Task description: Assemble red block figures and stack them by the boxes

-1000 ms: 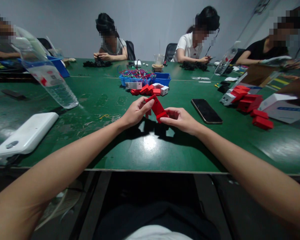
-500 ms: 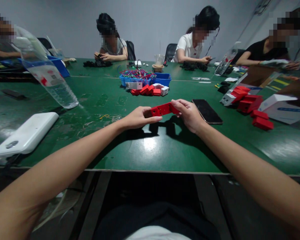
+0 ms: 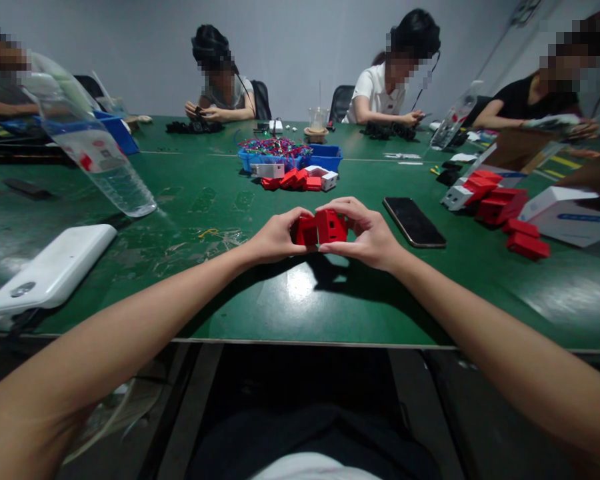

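Above the green table, my left hand (image 3: 279, 236) is closed around a red plastic housing part (image 3: 308, 231), thumb and fingers at its left side. My right hand (image 3: 367, 235) grips another red housing part (image 3: 332, 227) with small dark square holes in its face. The two red parts stand side by side, a thin light gap between them; I cannot tell whether they are joined behind. Fingers hide their outer ends. Just right of my right hand lies a dark smartphone (image 3: 414, 223).
Ahead are a blue bin of coloured wires (image 3: 273, 155), a blue bin (image 3: 326, 158) and red housings (image 3: 293, 180). More red housings (image 3: 500, 207) lie at right. A tilted water bottle (image 3: 113, 175) and a white power bank (image 3: 55, 267) are at left. Several people sit around the table.
The long red piece stretched between my hands now shows as two parts side by side. My hands have come closer together, and my right hand has turned.
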A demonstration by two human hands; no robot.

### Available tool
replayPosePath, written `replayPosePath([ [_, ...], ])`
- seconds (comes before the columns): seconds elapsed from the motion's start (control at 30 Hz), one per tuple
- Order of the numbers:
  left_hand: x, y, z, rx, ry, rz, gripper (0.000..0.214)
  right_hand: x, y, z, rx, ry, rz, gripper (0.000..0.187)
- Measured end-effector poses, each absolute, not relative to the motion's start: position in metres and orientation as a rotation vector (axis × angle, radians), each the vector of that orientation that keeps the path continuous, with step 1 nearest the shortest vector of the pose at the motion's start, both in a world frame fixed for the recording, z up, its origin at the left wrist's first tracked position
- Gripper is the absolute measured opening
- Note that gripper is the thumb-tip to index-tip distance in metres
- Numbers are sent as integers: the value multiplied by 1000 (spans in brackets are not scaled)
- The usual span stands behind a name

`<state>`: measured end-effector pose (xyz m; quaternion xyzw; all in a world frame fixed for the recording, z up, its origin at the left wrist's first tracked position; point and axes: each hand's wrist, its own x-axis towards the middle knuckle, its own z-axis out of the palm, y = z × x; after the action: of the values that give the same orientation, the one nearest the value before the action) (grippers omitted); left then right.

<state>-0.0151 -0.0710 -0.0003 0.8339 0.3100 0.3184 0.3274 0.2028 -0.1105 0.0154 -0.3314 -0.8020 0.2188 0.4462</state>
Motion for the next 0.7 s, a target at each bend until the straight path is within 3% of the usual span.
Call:
replayPosePath([
  [0.27,-15,-69,4,2348,980,1016,48,195,-119,9,-625,-2294,265,51],
  [0.47,-16,-70,6,2500,859,1059,39,185,-122,0,-510,-2361,102,53],
  [0.7,-16,-69,4,2598,814,1037,30,185,-124,5,-513,-2368,96,36],
])
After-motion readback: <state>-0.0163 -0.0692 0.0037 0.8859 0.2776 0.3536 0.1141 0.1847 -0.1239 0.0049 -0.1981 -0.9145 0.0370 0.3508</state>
